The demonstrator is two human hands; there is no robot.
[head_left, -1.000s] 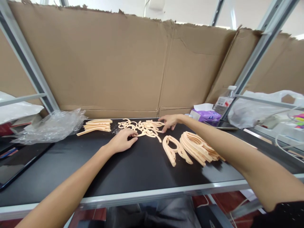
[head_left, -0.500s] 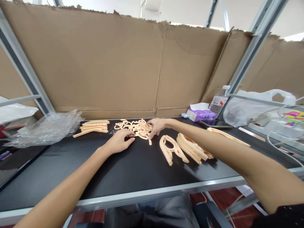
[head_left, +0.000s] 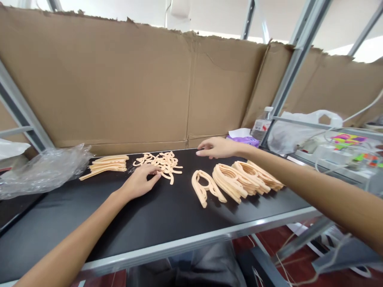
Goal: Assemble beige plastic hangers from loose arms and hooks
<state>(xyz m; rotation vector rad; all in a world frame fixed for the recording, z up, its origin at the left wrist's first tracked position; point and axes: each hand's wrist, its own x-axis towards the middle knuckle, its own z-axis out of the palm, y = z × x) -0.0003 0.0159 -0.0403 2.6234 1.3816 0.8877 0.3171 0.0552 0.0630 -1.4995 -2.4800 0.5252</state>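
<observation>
Peach plastic curved pieces (head_left: 163, 160) lie in a loose, tangled pile at the back middle of the black table. At the pile's near left edge is my left hand (head_left: 140, 181), its fingers bent and its thumb a little apart; I see nothing held. My right hand (head_left: 217, 147) hovers to the right of the pile with fingers stretched out, holding nothing. Below it stand several peach folding hangers (head_left: 230, 183), folded and leaning in a row. One folded hanger (head_left: 197, 187) sits at the row's left end. Long, thin peach strips (head_left: 109, 163) are stacked left of the pile.
Clear plastic wrap (head_left: 56, 165) lies at the left. A cardboard wall (head_left: 125, 87) closes off the back. At the back right are a purple tissue pack (head_left: 247, 140), a water bottle (head_left: 262, 125) and a white plastic bag (head_left: 287, 135). A metal rail (head_left: 191, 239) edges the table's front.
My right hand has lifted off the pile and moved right, its fingers opening out. My left hand stays by the pile. The view has swung to the right.
</observation>
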